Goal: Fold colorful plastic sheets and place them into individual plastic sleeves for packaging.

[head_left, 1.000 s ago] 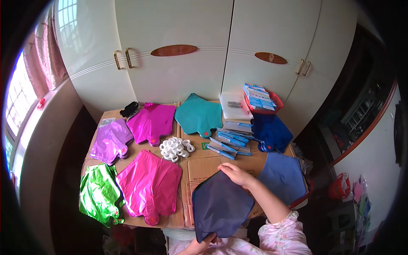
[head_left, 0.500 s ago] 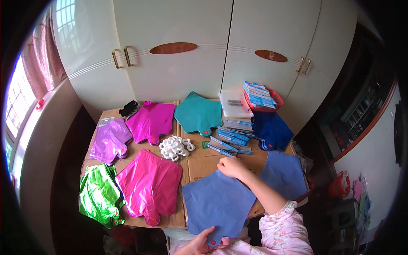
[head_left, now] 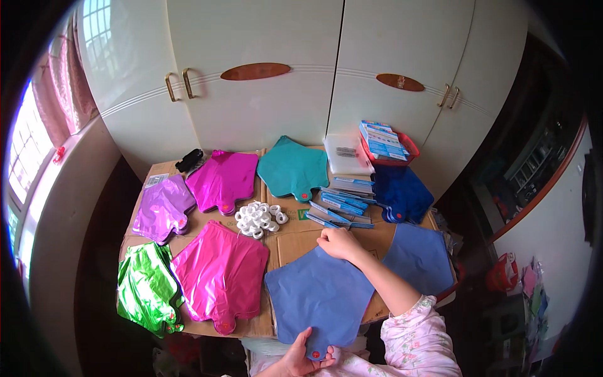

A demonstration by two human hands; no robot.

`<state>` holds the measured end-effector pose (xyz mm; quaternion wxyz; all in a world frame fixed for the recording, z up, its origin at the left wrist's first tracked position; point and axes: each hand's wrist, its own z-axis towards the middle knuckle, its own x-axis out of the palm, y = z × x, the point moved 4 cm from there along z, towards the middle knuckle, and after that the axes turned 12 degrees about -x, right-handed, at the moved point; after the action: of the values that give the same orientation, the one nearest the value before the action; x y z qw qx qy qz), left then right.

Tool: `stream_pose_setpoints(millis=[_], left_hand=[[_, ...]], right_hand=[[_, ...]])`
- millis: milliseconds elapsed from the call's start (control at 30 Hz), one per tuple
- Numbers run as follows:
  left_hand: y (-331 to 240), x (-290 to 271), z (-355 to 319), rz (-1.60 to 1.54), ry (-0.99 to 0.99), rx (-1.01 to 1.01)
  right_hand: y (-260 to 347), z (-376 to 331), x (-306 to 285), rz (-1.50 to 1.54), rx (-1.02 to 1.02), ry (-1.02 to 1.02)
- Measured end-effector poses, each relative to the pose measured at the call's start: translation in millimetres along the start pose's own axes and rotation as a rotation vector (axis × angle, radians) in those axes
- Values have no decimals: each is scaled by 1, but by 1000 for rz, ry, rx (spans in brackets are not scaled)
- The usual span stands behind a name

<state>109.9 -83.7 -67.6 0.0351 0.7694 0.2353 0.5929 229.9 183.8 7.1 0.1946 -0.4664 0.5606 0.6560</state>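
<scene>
left hand [head_left: 300,357] is pinching the blue foil balloon [head_left: 320,295] by its neck, seemingly steadying it; right hand [head_left: 340,242] is pressing its far edge flat.

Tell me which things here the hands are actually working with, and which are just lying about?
In hand:
- blue foil balloon: left hand grips its neck, right hand presses its top edge

Lying about:
- pink balloon
- green balloon
- purple balloon
- teal balloon
- white rings
- red basket

You have a flat, uninflated blue foil balloon [head_left: 319,295] spread out smooth on the cardboard-covered table, its narrow neck pointing toward you at the near edge and its broad top edge lying away from you.
</scene>
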Motion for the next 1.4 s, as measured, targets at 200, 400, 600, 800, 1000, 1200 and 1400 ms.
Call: stream_pose_setpoints(millis=[200, 400, 600, 800, 1000, 1200, 1400], left_hand=[[-2, -10, 7, 3, -108, 14], [0, 9, 6, 65, -272, 53], [-1, 0, 10, -45, -246, 46], [-5, -6, 12, 34, -276, 70], [-6, -21, 15, 71, -172, 101], [-4, -21, 14, 38, -126, 99], [-3, -8, 11, 26, -188, 104]], right_hand=[[-5, 7, 7, 24, -20, -75], [-3, 15, 9, -18, 5, -83], [-3, 14, 5, 40, -13, -9], [1, 10, -2, 80, 17, 69], [3, -11, -11, 59, 0, 194], [-21, -60, -9, 134, -38, 155], [-21, -102, -6, 83, -76, -41]])
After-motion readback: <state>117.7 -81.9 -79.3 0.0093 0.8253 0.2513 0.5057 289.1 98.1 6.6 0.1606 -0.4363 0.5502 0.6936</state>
